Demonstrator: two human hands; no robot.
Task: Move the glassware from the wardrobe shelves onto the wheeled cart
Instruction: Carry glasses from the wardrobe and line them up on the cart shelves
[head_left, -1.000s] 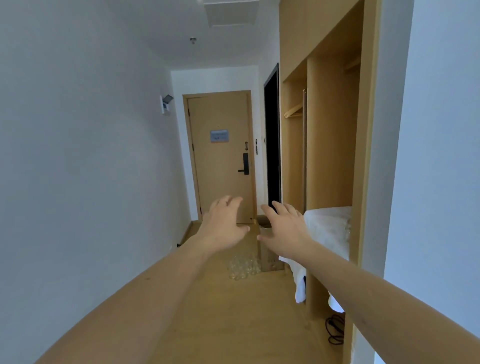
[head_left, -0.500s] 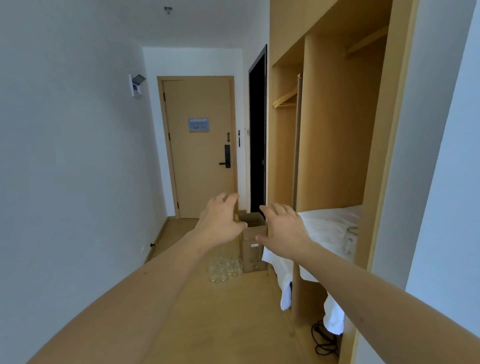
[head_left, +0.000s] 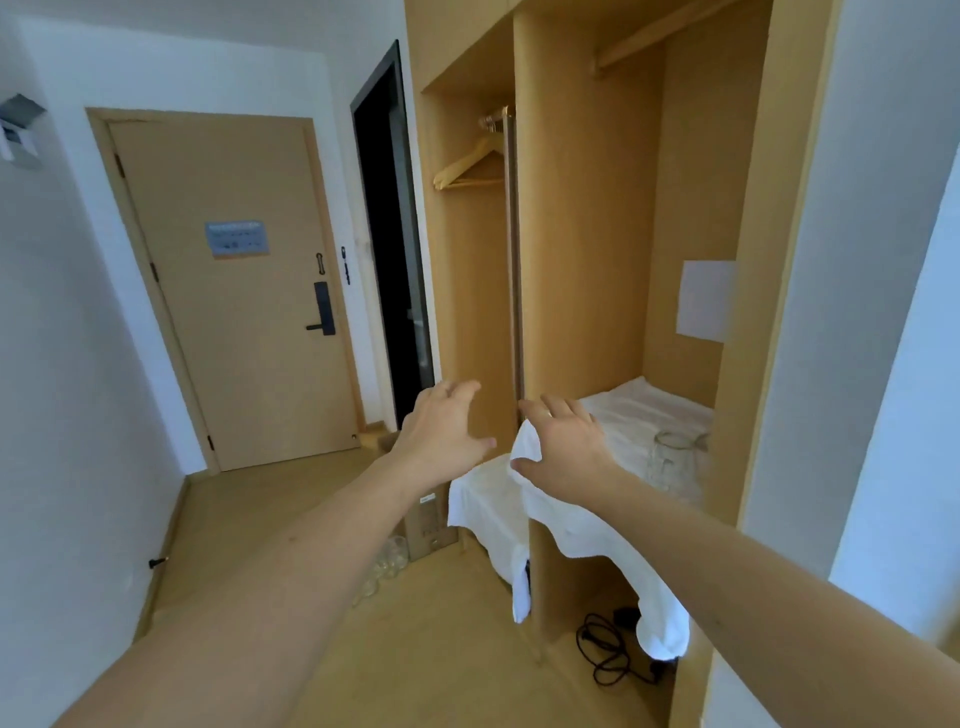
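Both arms reach out in front of the wooden wardrobe (head_left: 587, 234), and neither hand holds anything. The left hand (head_left: 441, 431) hangs in the air with its fingers loosely spread, in front of the left compartment where wooden hangers (head_left: 467, 166) dangle from a rail. The right hand (head_left: 563, 447) is just beside it, fingers also relaxed and spread, over the near edge of a white cloth (head_left: 582, 519) that covers the shelf and droops over its front. A clear glass jar (head_left: 672, 462) stands on that cloth in the right compartment, to the right of the right hand and a little apart from it, close to the side panel. More glasses (head_left: 387, 564) sit in a cluster on the floor, partly hidden behind the left forearm, next to a cardboard box (head_left: 428, 525). A black cable (head_left: 605, 649) lies coiled on the floor under the shelf. A closed door (head_left: 234, 291) stands at the end of the hallway.
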